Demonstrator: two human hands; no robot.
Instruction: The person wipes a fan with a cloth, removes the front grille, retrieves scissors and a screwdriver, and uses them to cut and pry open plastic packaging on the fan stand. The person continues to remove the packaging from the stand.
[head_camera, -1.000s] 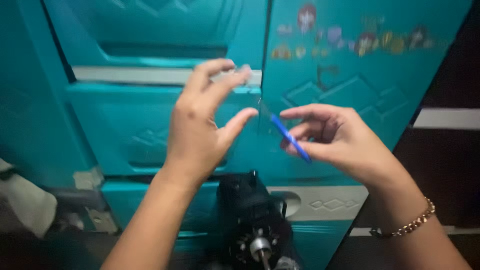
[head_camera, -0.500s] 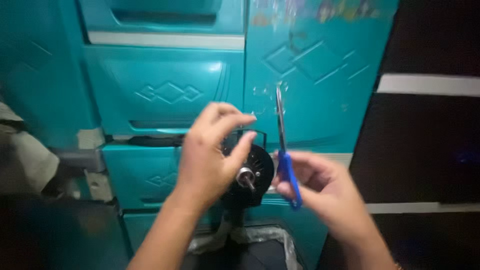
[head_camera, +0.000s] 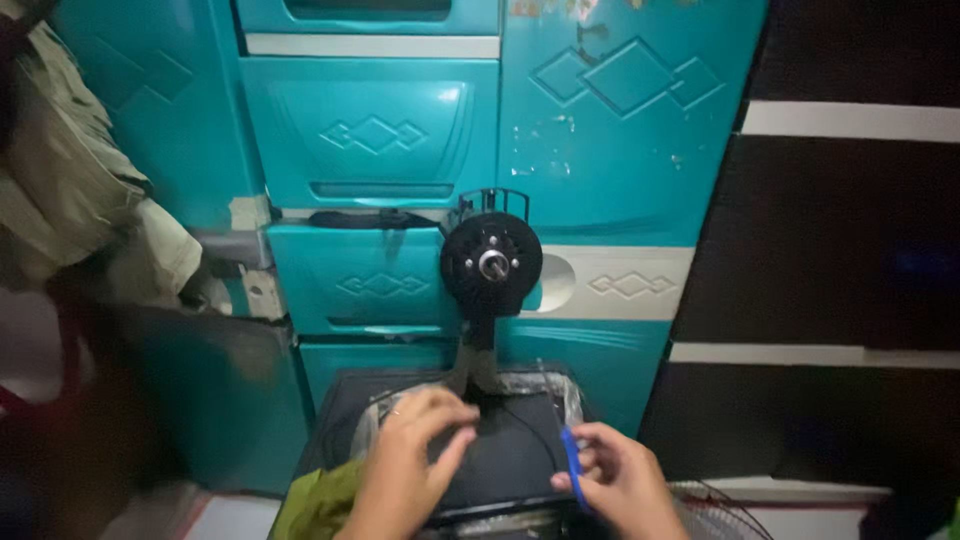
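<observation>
A person's left hand (head_camera: 412, 455) pinches clear wrap (head_camera: 540, 385) on the fan base (head_camera: 495, 455), fingers pressed together. The right hand (head_camera: 615, 480) grips blue scissors (head_camera: 571, 466). Step looks like unwrapping; cutting next needs the film taut.

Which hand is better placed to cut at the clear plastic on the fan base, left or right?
Probably the right hand: it already holds the blue-handled scissors beside the fan base. The left hand has no tool; its fingertips rest near the clear plastic.

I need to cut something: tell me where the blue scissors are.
In the head view, the blue scissors are at bottom centre-right, held in the right hand, over the black fan base.
</observation>
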